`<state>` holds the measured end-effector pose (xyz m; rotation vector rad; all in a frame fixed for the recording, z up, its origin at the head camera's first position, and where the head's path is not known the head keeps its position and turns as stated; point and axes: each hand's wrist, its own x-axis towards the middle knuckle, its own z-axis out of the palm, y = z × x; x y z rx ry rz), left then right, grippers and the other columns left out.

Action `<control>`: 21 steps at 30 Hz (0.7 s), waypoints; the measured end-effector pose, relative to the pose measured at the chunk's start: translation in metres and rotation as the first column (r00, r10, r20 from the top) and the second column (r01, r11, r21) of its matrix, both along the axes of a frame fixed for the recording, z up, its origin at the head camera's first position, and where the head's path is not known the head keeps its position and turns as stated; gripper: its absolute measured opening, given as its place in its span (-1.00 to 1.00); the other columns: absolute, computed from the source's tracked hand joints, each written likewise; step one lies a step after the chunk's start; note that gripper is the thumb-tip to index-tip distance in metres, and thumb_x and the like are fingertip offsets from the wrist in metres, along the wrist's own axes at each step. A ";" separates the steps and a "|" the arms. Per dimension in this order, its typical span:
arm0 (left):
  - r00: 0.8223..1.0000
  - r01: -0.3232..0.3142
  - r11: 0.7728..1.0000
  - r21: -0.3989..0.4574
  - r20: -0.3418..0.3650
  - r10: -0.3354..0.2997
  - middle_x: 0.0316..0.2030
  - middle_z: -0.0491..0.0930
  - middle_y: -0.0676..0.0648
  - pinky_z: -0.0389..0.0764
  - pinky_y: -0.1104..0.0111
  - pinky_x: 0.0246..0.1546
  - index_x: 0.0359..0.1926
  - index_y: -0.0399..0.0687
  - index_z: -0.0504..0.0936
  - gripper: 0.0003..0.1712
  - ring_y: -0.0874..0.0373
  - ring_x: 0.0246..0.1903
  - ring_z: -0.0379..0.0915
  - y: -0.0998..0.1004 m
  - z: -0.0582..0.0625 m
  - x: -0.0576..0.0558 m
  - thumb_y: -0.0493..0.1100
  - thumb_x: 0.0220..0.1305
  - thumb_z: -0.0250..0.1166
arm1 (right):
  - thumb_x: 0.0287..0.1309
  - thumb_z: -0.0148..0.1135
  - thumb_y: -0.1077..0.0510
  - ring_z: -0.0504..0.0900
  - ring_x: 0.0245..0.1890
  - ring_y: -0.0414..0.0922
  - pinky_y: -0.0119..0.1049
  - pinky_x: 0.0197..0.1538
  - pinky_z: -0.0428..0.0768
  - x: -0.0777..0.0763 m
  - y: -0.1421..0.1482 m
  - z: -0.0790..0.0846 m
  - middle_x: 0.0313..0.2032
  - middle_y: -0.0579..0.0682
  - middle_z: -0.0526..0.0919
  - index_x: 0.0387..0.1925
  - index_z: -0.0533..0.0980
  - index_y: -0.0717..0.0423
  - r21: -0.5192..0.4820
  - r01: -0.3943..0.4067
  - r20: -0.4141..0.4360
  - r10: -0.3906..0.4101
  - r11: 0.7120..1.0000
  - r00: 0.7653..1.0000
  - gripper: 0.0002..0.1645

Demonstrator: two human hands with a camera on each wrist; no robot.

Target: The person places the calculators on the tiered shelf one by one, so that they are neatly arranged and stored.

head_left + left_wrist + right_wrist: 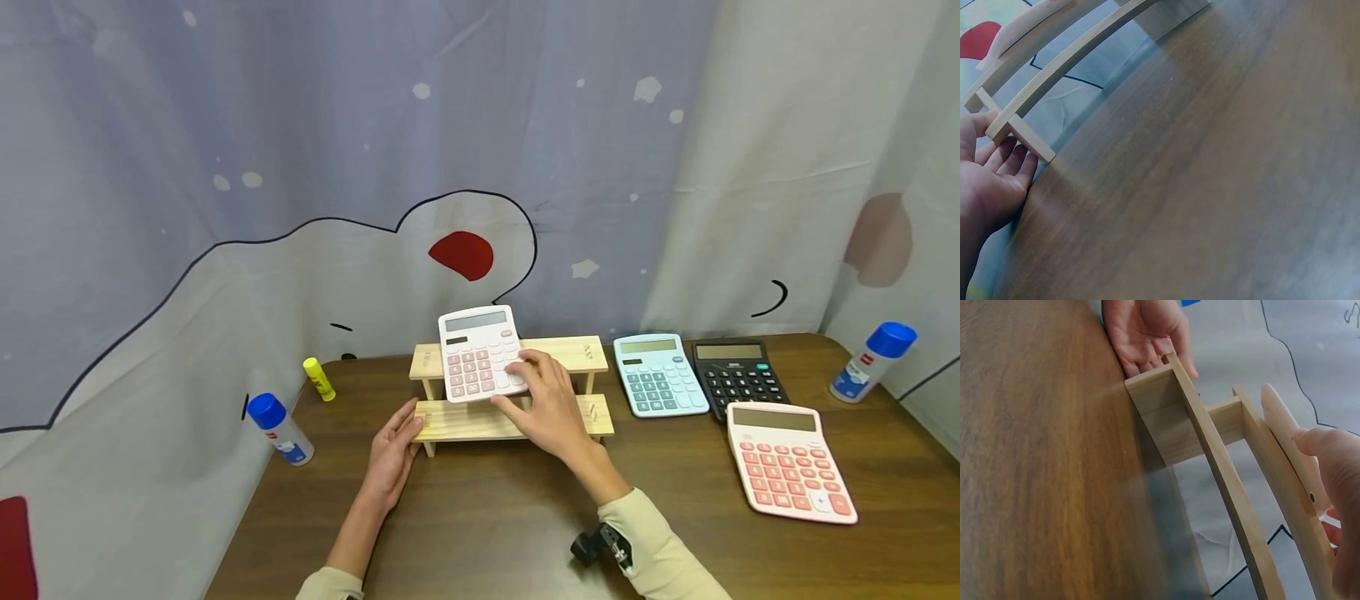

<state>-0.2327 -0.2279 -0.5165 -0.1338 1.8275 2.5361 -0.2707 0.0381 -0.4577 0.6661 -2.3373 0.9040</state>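
A two-tier wooden stand point(472, 423) rests on the table near the curtain. My left hand point(393, 457) holds its left end, thumb on top of the lower plank and fingers beneath, as the left wrist view shows. Over the upper plank leans a pale calculator point(480, 358) with pink keys, its face tilted toward me. My right hand point(551, 402) grips its lower right edge between thumb and fingers. In the right wrist view, the calculator point(1288, 440) appears edge-on against the upper plank, with the thumb on its face.
To the right lie a blue calculator point(660, 375), a black calculator point(738, 372) and a larger pink-keyed calculator point(791, 462). Blue-capped bottles stand at left point(281, 429) and right point(872, 362). A yellow highlighter point(319, 379) is at the back left. The curtain point(300, 317) borders the table.
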 end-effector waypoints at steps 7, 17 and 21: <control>1.000 -0.009 1.000 0.000 -0.002 0.009 0.46 0.20 -0.24 0.54 0.54 0.08 0.51 -0.17 0.17 -0.33 0.40 0.12 0.47 0.000 0.001 0.001 -0.19 0.47 0.16 | 0.04 0.41 -0.09 0.42 0.22 0.06 0.02 0.29 0.35 -0.001 0.008 0.007 0.18 0.07 0.49 0.09 0.55 0.06 -0.011 -0.009 0.028 0.010 1.000 1.000 -0.41; 0.999 -0.002 1.000 -0.013 -0.035 0.002 0.47 0.13 -0.37 0.54 0.56 0.07 0.52 -0.26 0.11 -0.28 0.40 0.11 0.47 -0.001 -0.002 0.000 -0.18 0.47 0.17 | -0.04 0.27 0.12 0.47 0.21 0.08 0.07 0.34 0.31 -0.005 0.015 0.008 0.15 0.05 0.59 0.05 0.60 0.07 0.018 -0.055 -0.016 0.055 0.998 0.998 -0.48; 1.000 -0.006 1.000 0.000 -0.017 0.006 0.46 0.17 -0.31 0.53 0.55 0.08 0.52 -0.22 0.14 -0.30 0.39 0.12 0.47 0.000 -0.001 0.000 -0.19 0.47 0.17 | -0.02 0.28 0.11 0.47 0.21 0.10 0.09 0.35 0.29 -0.004 0.015 0.008 0.16 0.08 0.58 0.05 0.62 0.05 0.021 -0.061 -0.017 0.062 0.998 0.998 -0.49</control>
